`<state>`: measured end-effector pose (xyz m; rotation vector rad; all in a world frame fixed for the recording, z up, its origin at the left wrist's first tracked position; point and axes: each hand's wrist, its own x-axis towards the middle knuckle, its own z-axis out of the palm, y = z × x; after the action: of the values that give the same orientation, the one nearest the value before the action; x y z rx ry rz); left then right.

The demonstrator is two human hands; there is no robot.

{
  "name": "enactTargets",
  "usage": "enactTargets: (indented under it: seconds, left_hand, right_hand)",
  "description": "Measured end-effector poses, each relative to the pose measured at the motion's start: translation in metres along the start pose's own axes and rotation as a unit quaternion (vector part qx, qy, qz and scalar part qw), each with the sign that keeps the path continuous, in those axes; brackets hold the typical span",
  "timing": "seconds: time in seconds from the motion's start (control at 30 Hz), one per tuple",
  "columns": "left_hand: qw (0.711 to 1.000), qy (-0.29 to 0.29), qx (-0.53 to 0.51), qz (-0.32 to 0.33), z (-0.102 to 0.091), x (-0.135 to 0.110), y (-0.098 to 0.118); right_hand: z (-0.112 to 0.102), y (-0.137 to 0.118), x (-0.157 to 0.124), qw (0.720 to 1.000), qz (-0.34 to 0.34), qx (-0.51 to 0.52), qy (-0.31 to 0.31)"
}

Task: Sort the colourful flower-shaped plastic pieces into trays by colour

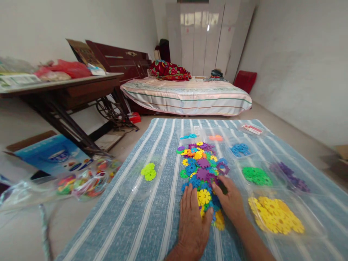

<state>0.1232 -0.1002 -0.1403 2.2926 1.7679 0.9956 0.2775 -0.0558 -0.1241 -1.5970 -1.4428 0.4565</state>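
Note:
A mixed heap of flat, notched plastic snowflake discs [203, 163] in purple, blue, yellow, green and orange lies on the striped cloth [160, 181]. My left hand [193, 215] rests along the heap's near left edge, fingers stretched out and thumb apart, beside a yellow disc [204, 197]. At the right edge of the heap is my right hand [231, 199], its thumb and forefinger apart near purple discs [213, 177]. I see nothing held in either hand. Some discs are hidden beneath and between the hands.
Clear trays hold sorted discs: yellow [277, 215], green [257, 175], purple [290, 177] and blue [239, 149] to the right, lime [149, 172] to the left. Trays with light blue [189, 136] and orange discs [215, 138] stand behind the heap. Bagged pieces [89, 183] lie left of the cloth.

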Motion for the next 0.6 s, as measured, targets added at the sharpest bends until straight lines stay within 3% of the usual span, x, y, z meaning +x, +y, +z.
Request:
enactTargets:
  seconds: [0.2,0.33,0.47,0.6]
  left_hand:
    - [0.998,0.046,-0.051,-0.001,0.016,0.026,0.000]
    - [0.996,0.050,-0.075,0.024,0.015,0.030,0.001]
    - [0.995,0.072,-0.040,0.053,-0.012,0.040,-0.010]
    - [0.985,0.136,0.063,0.085,-0.061,0.068,-0.043]
  right_hand:
    - [0.010,0.002,0.002,1.000,-0.013,-0.015,0.022]
    - [0.014,0.007,0.002,0.998,-0.040,-0.026,0.048]
    - [0.013,0.008,0.000,0.995,-0.084,-0.012,0.061]
    - [0.010,0.004,-0.001,0.990,-0.117,-0.025,0.080]
